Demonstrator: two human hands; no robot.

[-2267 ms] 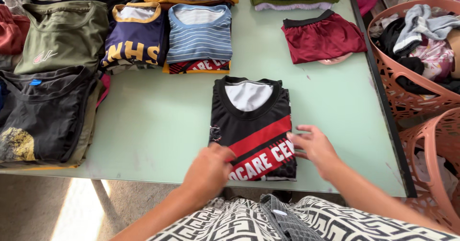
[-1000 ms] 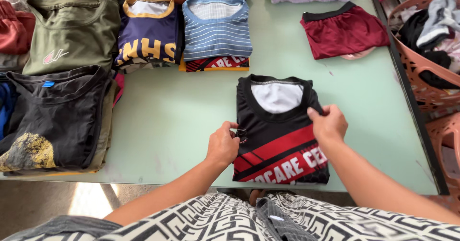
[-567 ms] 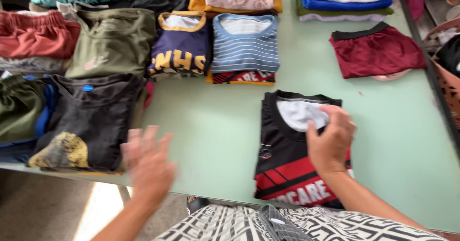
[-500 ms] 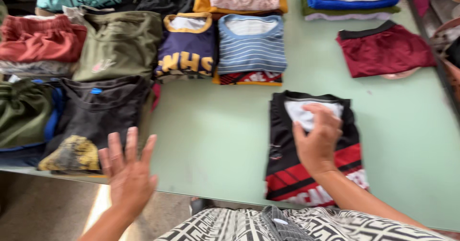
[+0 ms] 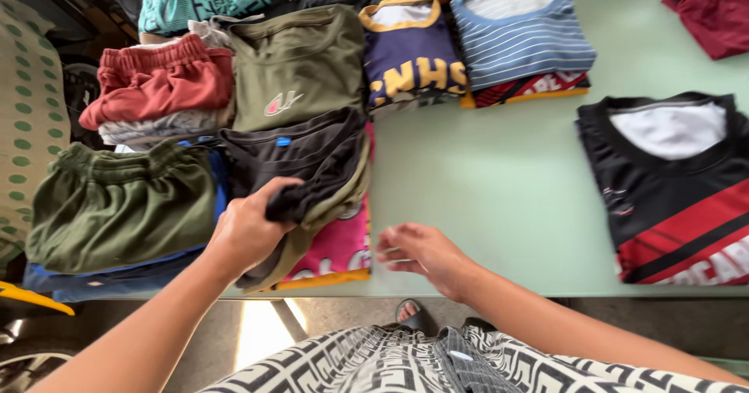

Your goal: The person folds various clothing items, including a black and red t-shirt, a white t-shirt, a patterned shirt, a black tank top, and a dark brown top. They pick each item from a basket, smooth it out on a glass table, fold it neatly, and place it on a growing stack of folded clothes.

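A person's left hand (image 5: 248, 233) grips the near edge of a folded black T-shirt (image 5: 300, 159) atop a stack at the front left of the pale green table (image 5: 484, 198), lifting it off a pink garment (image 5: 335, 246) beneath. The right hand (image 5: 421, 254), blurred, hovers open and empty just beside that stack. A folded black-and-red jersey (image 5: 679, 198) lies well apart at the right, near olive shorts (image 5: 117, 206) and a striped blue shirt (image 5: 521, 34).

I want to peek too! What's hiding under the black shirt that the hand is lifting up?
The left hand lifts the black shirt. Under it lie an olive-tan garment, then a pink one, then a yellow edge. The rest of each is covered.
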